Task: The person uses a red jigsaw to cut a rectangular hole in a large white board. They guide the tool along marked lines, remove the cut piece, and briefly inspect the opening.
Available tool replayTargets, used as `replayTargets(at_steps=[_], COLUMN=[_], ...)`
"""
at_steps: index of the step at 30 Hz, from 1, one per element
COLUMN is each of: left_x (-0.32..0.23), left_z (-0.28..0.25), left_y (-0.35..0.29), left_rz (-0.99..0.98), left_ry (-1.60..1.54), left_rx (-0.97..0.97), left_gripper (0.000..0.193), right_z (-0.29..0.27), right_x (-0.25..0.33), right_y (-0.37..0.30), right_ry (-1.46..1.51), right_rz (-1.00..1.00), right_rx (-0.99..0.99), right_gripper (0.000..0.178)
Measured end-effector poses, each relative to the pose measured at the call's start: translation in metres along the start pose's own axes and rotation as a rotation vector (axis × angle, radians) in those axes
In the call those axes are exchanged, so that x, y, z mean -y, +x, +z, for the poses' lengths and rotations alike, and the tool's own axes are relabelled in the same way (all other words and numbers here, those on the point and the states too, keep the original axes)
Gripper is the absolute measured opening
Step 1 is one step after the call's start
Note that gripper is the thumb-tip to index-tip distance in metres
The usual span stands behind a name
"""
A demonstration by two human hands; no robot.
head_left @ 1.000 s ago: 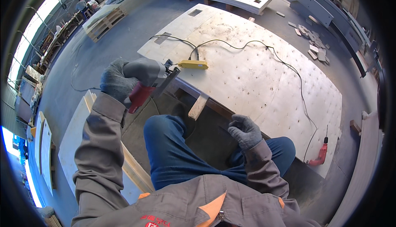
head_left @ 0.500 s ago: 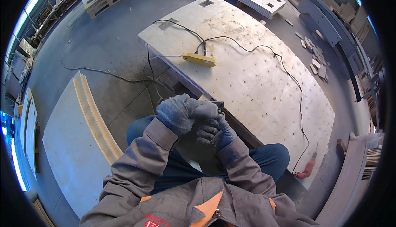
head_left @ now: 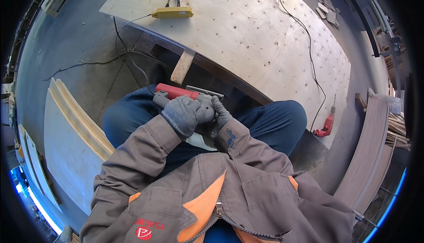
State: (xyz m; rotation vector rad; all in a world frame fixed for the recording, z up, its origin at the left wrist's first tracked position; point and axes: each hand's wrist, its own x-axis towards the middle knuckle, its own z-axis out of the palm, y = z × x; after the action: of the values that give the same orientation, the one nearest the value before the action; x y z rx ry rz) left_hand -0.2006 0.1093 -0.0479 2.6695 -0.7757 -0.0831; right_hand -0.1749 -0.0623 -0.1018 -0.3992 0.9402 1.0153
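Both gloved hands clamp my red-and-grey power tool [head_left: 187, 96] over my lap: left hand [head_left: 184, 116] wraps on top, hiding most of my right hand [head_left: 219, 118] at three o'clock; its blade is hidden.

grey concrete floor [head_left: 75, 40], pale plywood sheet [head_left: 256, 35], daylight across both.
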Motion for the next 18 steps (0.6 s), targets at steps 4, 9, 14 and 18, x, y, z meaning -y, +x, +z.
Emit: replayTargets(at_steps=[4, 9, 14, 18], left_x=[-0.011, -0.013, -0.015, -0.011], left_z=[0.011, 0.013, 0.003, 0.003], left_y=[0.004, -0.001, -0.006, -0.008], left_rz=[0.147, 0.184, 0.179, 0.189], left_ry=[-0.001, 0.062, 0.123, 0.121], left_rx=[0.007, 0.062, -0.143, -0.292], left_gripper=[0.038, 0.035, 0.031, 0.02], right_z=[-0.022, 0.001, 0.009, -0.013], right_x=[-0.005, -0.008, 0.002, 0.012], right_y=[0.009, -0.012, -0.008, 0.002], right_ry=[0.102, 0.053, -0.043, -0.147], right_rz=[-0.091, -0.214, -0.289, -0.316], right_rx=[0.091, 0.229, 0.416, 0.474], right_gripper=[0.073, 0.068, 0.074, 0.079])
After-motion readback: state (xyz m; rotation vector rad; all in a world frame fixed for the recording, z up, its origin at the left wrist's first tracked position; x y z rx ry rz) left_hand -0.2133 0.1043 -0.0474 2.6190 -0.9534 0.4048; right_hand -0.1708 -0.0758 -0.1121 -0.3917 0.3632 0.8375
